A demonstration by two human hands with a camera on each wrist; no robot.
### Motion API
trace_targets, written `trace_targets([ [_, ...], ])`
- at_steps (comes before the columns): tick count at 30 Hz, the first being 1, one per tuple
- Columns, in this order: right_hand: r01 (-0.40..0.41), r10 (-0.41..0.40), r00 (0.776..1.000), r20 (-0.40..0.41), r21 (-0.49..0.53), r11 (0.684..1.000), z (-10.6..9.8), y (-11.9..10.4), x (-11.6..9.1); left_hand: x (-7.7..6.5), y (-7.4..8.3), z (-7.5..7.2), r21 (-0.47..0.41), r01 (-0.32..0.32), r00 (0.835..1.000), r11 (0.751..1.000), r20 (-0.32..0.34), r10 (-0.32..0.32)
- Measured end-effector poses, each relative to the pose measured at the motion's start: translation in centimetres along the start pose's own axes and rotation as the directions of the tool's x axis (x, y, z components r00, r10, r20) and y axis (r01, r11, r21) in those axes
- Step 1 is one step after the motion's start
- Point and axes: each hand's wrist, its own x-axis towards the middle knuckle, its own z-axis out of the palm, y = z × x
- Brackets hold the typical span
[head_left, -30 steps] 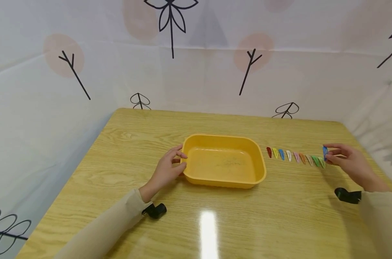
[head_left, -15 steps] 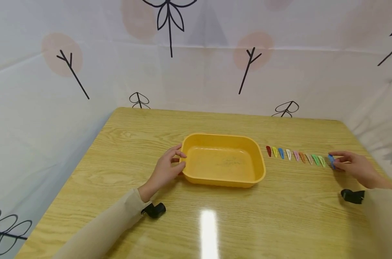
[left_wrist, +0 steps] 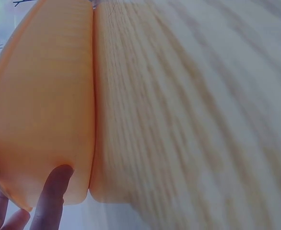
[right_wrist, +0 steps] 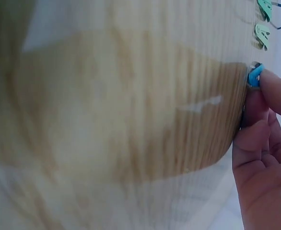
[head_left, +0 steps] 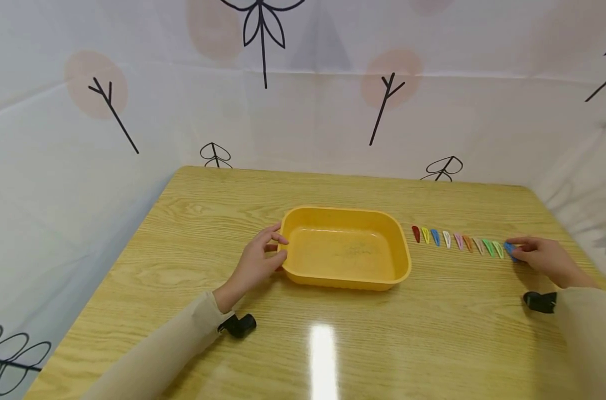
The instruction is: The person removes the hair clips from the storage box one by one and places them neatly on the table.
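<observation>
At the left end of a yellow plastic basin [head_left: 345, 282], my left hand [head_left: 257, 261] grips the rim. In the left wrist view, the thumb [left_wrist: 54, 194] lies against the basin's outer wall [left_wrist: 44, 105], with other fingers at the rim. Over on the right, my right hand [head_left: 548, 260] pinches a blue snap hair clip [head_left: 510, 250] between thumb and forefinger, low at the tabletop. The right wrist view shows this clip at the fingertips, partly covered. Just left of it lies a light green hair clip [head_left: 498, 249], the end of a row.
The row of several clips runs left past a green clip [head_left: 489, 248], an orange clip [head_left: 468, 243] and a white clip [head_left: 447, 239] to a red clip [head_left: 416, 234] beside the basin. Beneath is a wooden table [head_left: 223, 205]; a patterned cloth [head_left: 313, 122] hangs behind.
The right hand has brought the blue hair clip down to the tabletop, first rightward past the row's end, then slightly back left. The left hand and basin stay put.
</observation>
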Motion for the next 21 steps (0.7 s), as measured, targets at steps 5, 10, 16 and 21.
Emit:
trace_targets([
  [5, -0.036, 0.036, 0.999, 0.022, -0.022, 0.999, -0.04, -0.09, -0.1, 0.04, 0.04, 0.0, 0.025, 0.003, 1.0, 1.0, 0.0, -0.003],
  [10, -0.048, 0.049, 0.998, 0.034, -0.017, 0.999, -0.06, -0.03, -0.18, 0.07, 0.06, -0.03, 0.031, -0.004, 1.0, 1.0, 0.003, 0.004],
  [16, -0.046, 0.047, 0.998, 0.03, -0.019, 0.999, 0.02, 0.18, -0.11, 0.06, 0.08, -0.03, 0.028, -0.014, 1.0, 1.0, 0.001, 0.014],
  [21, -0.037, 0.037, 0.999, 0.003, 0.059, 0.998, -0.28, 0.6, 0.0, -0.05, 0.1, -0.1, 0.0, -0.008, 1.0, 1.0, 0.002, 0.008],
])
